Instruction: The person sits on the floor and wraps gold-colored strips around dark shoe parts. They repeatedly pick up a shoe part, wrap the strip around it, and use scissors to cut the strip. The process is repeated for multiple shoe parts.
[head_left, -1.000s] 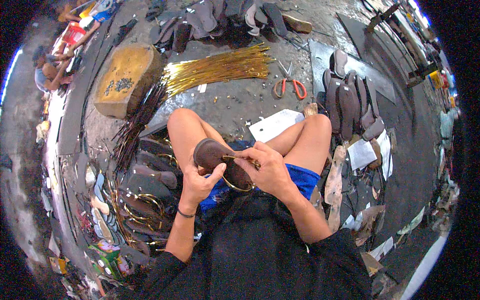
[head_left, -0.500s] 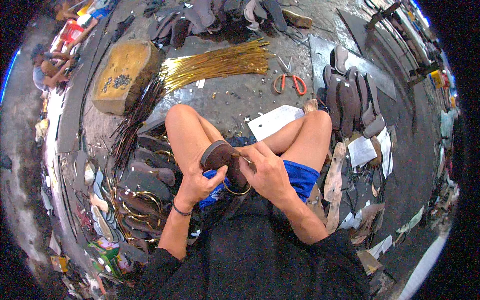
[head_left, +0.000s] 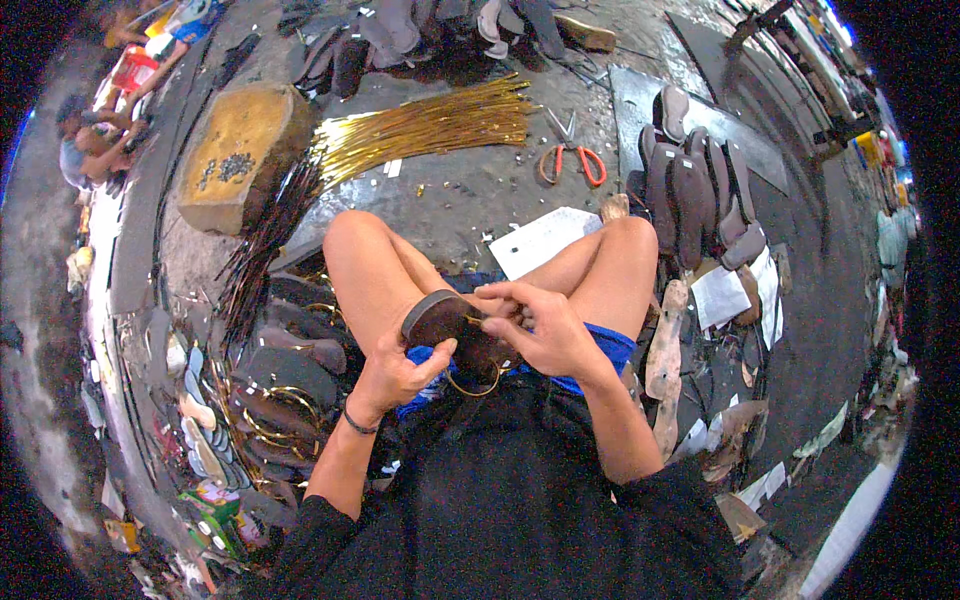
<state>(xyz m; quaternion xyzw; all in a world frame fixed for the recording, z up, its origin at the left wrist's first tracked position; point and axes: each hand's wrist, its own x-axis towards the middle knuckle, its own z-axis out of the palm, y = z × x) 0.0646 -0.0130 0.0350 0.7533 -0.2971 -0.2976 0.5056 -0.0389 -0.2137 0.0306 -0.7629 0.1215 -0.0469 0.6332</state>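
Observation:
My left hand (head_left: 402,374) grips a dark brown sandal sole (head_left: 434,323) over my lap, its thumb pressed on the sole's face. A thin gold strip (head_left: 475,320) sticks out from the sole, and a curved length of gold strip (head_left: 484,390) hangs just below. My right hand (head_left: 540,330) is beside the sole with its index finger stretched out and lifted apart from the thumb. Its thumb tip is close to the strip's short end; whether they touch is hard to tell. The lower part of the sole lies in shadow against my dark shirt.
Ahead lie a bundle of gold strips (head_left: 430,130), orange-handled scissors (head_left: 572,160) and a worn block (head_left: 245,150) with small dark bits on it. Dark soles (head_left: 690,200) stand at right, more (head_left: 290,365) at left. A paper sheet (head_left: 540,243) lies beyond my legs.
My right hand's fingers have come apart from their pinch at the gold strip, and its index finger is now extended. The left hand keeps hold of the sole in nearly the same place.

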